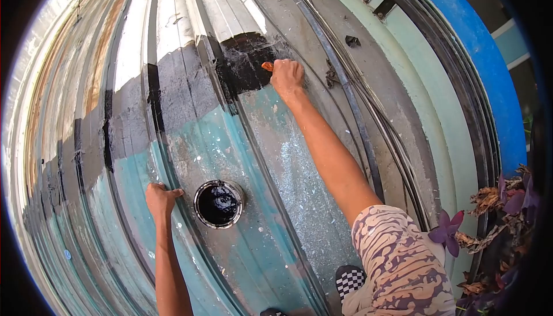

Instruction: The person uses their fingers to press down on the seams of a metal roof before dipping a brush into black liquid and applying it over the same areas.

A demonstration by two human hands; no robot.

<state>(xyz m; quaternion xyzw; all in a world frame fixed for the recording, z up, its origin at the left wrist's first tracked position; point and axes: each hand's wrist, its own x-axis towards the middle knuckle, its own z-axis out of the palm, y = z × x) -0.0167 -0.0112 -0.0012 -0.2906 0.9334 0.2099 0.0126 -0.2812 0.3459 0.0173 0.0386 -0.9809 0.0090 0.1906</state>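
My right hand is closed around a paintbrush, of which only the orange handle shows; its bristles are hidden. It is at the right edge of a glossy black coated patch on the corrugated metal roof. My left hand grips a raised roof ridge, with thumb and fingers on either side of it. Just right of that hand, an open round can stands on the roof. Shiny black liquid is inside it.
A duller grey-black band crosses the ridges to the left. Cables and a metal pipe run along the right side, before a pale green ledge. Purple-leaved plants hang at lower right. A checkered shoe is near the bottom.
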